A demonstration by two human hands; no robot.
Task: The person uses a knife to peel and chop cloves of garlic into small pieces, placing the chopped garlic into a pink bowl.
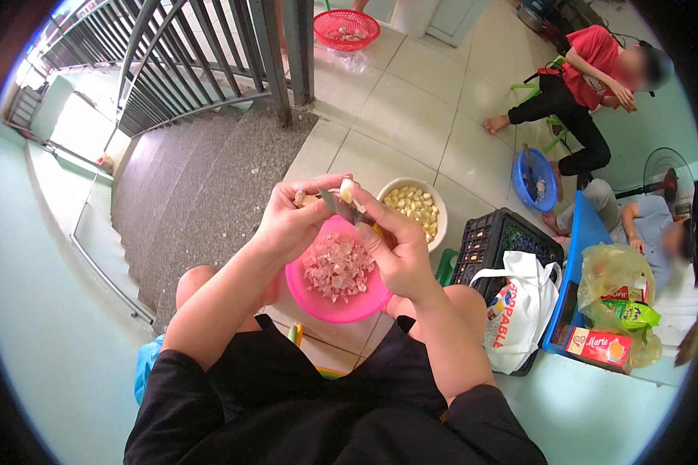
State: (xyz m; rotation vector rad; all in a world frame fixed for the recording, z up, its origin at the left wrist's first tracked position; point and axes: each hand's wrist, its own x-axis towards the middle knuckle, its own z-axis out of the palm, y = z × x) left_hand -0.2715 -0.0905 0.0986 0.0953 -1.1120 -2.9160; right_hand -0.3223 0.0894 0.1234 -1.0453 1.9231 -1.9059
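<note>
My left hand [294,215] holds garlic pieces [306,199] with papery skin between its fingers. In my right hand [398,244] is a small knife [340,204], its blade pointing left towards the left thumb. A garlic clove [346,189], partly white, sits at the fingertips beside the blade, where both hands come close together. Below them lies a pink plastic basket [302,302] with a heap of pinkish garlic skins [338,268]. Just right of it, partly behind my right hand, a white bowl [442,224] holds many peeled garlic cloves [410,204].
Granite stairs [209,174] with a metal railing [279,64] drop away at left. A black crate [477,238], a white bag [520,325] and a blue bin [576,256] stand at right. Beyond are two people, a blue basin [520,189] and a red basket [320,40].
</note>
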